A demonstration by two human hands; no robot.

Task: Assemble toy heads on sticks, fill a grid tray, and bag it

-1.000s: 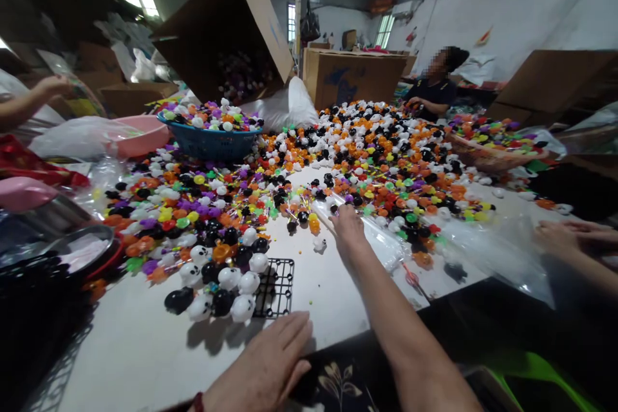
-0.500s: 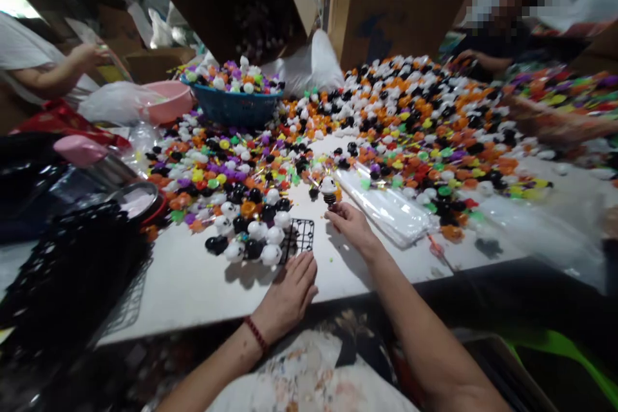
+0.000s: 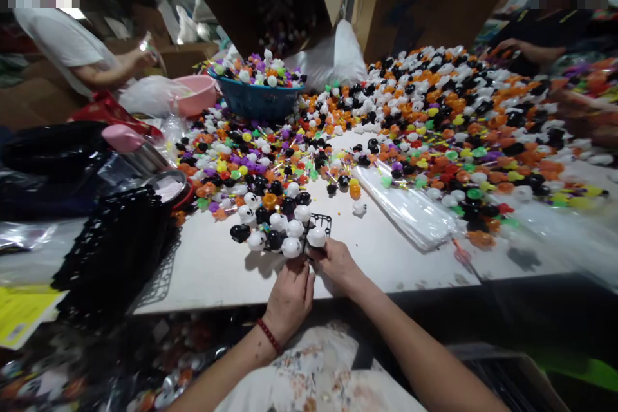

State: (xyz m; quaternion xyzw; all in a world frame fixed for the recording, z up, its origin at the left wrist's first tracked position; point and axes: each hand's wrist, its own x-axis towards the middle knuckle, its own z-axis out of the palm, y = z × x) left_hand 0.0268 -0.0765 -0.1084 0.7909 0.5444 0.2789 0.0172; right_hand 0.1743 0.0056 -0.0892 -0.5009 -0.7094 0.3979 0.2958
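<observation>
A small black plastic grid (image 3: 322,221) on the white tabletop is largely covered by several round white and black toy heads (image 3: 277,222), some with skull-like faces. My right hand (image 3: 338,264) is closed on a white toy head (image 3: 317,236) at the grid's right part; its fingertips are partly hidden behind it. At the near edge of the grid, my left hand (image 3: 291,290) has its fingers pinched together, close to the right fingertips. The grid's edge seems to be between them, though the contact is partly hidden.
Colourful small toys (image 3: 434,135) are heaped across the table, and more fill a blue basin (image 3: 255,100). Clear plastic bags (image 3: 410,209) lie to the right. Stacked black grids (image 3: 116,251) and a pink-topped flask (image 3: 132,145) are on the left. Two people work nearby.
My right hand has brought the white toy head down and left to the grid. My left fingers, stretched flat before, have curled together at the grid's near edge. The view has turned slightly left.
</observation>
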